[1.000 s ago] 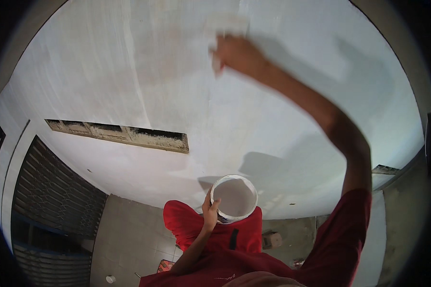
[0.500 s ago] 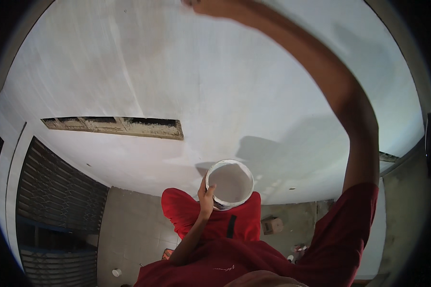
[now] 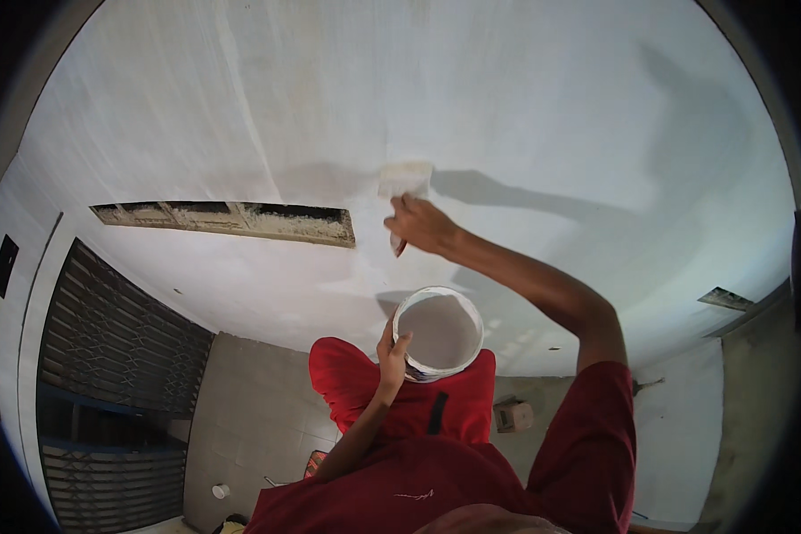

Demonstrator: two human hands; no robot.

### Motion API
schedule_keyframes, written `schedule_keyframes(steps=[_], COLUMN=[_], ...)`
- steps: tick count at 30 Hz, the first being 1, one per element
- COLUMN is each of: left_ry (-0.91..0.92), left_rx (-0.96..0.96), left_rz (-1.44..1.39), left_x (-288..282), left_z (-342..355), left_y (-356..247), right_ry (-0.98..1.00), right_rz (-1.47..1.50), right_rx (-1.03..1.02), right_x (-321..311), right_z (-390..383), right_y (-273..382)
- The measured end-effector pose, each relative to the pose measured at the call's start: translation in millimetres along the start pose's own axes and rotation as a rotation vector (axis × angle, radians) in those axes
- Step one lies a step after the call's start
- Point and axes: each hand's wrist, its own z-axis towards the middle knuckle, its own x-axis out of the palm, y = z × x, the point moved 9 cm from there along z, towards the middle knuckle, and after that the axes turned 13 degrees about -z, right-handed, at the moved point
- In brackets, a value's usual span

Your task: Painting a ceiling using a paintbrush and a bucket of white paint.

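My right hand (image 3: pixel 418 224) is closed round the handle of a wide, pale-bristled paintbrush (image 3: pixel 406 176). The bristles lie against the white wall (image 3: pixel 525 107), right of a long slot. Below it, my left hand (image 3: pixel 392 356) grips the left side of a white bucket (image 3: pixel 438 331), thumb over the rim and the other fingers mostly hidden. Whitish paint fills part of the bucket, which rests by my red-trousered legs (image 3: pixel 365 392).
A long rough-edged slot (image 3: pixel 285 230) cuts into the wall on the left. Dark folding metal gates (image 3: pixel 116 347) stand at the lower left. On the tiled floor (image 3: pixel 249 400) far below are a cardboard box (image 3: pixel 513 415) and a small white pot (image 3: pixel 221 490).
My right hand has come down from the top edge toward the middle of the view, bringing the paintbrush into sight on the wall. The left hand still holds the bucket.
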Motion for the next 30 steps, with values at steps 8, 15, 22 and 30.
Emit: schedule_keyframes(steps=[8, 15, 22, 30], left_ry=[-0.032, -0.064, -0.077, -0.026], left_rx=[-0.084, -0.033, -0.105, -0.104], left_rz=[0.028, 0.072, 0.045, 0.069], left_x=[-5.8, -12.4, 0.1, 1.0], left_z=[-14.2, -9.8, 3.6, -4.3], left_y=[-0.2, 10.7, -3.0, -2.2], right_ry=[-0.410, -0.271, 0.159, 0.556], right_rz=[1.010, 1.351, 1.359, 1.285], right_rx=[0.766, 1.407, 1.188, 0.914], right_x=[-47.9, -48.9, 5.0, 81.6], right_z=[-86.2, -223.3, -212.5, -202.3], right_y=[-13.3, 22.5, 71.5, 124.5])
